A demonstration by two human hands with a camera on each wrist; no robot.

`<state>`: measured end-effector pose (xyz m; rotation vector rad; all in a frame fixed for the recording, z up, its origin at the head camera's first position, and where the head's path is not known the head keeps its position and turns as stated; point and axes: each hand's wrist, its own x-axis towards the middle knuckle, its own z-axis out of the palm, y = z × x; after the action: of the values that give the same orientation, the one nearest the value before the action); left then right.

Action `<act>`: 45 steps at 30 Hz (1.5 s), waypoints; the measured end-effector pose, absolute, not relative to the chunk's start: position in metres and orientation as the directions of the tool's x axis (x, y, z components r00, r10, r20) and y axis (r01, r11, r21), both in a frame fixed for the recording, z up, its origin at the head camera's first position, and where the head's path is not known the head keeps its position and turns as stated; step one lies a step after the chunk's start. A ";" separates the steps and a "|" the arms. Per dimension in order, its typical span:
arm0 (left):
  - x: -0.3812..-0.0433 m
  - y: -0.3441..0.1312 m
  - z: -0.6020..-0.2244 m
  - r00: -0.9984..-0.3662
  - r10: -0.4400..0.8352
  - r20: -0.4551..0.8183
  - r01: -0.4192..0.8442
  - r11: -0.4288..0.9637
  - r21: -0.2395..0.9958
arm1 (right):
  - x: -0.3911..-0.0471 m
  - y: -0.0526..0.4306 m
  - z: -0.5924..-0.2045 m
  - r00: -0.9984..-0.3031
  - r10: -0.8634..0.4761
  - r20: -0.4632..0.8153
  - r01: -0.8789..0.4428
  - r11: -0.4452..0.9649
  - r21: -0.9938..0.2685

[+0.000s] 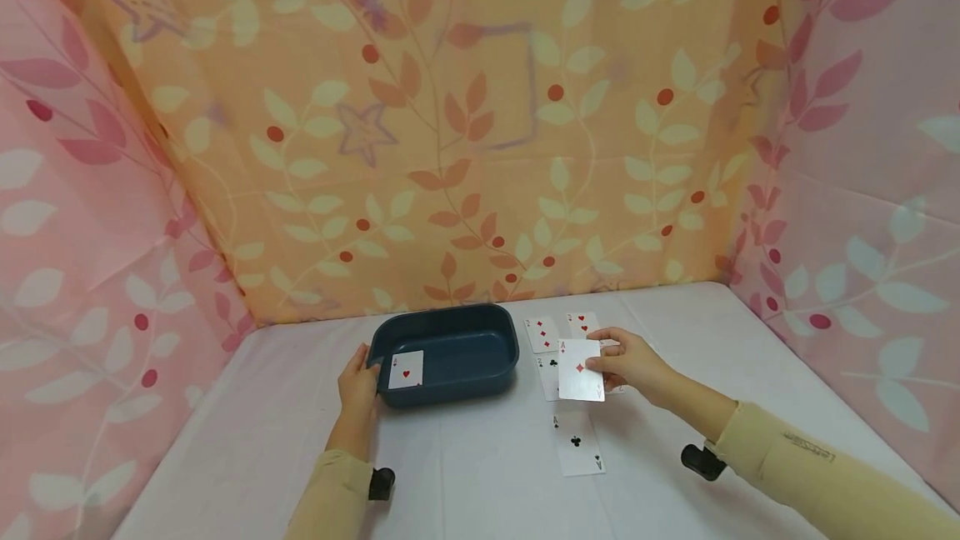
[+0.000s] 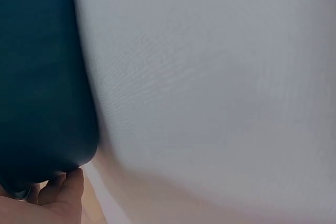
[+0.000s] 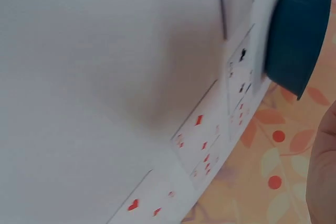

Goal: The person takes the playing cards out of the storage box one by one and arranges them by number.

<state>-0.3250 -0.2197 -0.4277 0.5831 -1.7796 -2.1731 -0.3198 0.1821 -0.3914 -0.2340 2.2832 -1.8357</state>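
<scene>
In the head view my left hand (image 1: 358, 390) grips the left end of a dark blue tray (image 1: 457, 397), thumb at its rim. An ace of hearts (image 1: 406, 370) lies inside the tray at the left. My right hand (image 1: 633, 363) pinches an ace of diamonds (image 1: 576, 382) by its right edge, held above other playing cards. Beneath it a two of clubs (image 1: 548, 377) is partly covered. Behind lie a diamonds card (image 1: 542, 335) and a hearts card (image 1: 582, 324). An ace of clubs (image 1: 577, 445) lies nearer me. The left wrist view shows fingers (image 2: 71, 190) against the tray.
A white cloth (image 1: 480, 473) covers the table. Patterned fabric (image 1: 480, 148) hangs behind it, and pink fabric walls stand on both sides. In the right wrist view, cards with red pips, such as a hearts card (image 3: 144, 203), lie in a staggered layout near the tray.
</scene>
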 end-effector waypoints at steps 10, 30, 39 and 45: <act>-0.322 -0.221 -0.428 -0.884 -0.445 -0.144 -0.046 -0.223 0.974 | -0.313 0.213 -0.408 -0.940 -0.325 -0.106 0.010 0.284 -0.959; -0.324 -0.220 -0.428 -0.879 -0.447 -0.165 -0.064 -0.232 0.971 | -0.305 0.234 -0.439 -0.931 -0.334 -0.146 -0.061 0.538 -0.841; -0.324 -0.220 -0.428 -0.883 -0.442 -0.158 -0.053 -0.242 0.969 | -0.302 0.229 -0.448 -0.960 -0.261 -0.105 -0.112 0.698 -0.707; -0.323 -0.220 -0.428 -0.881 -0.443 -0.164 -0.056 -0.246 0.968 | -0.302 0.232 -0.447 -0.954 -0.282 -0.105 -0.114 0.661 -0.742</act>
<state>-0.3233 -0.2200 -0.4281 0.6050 -1.7478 -2.2161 -0.3018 0.2315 -0.4466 -0.3219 2.6666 -1.1695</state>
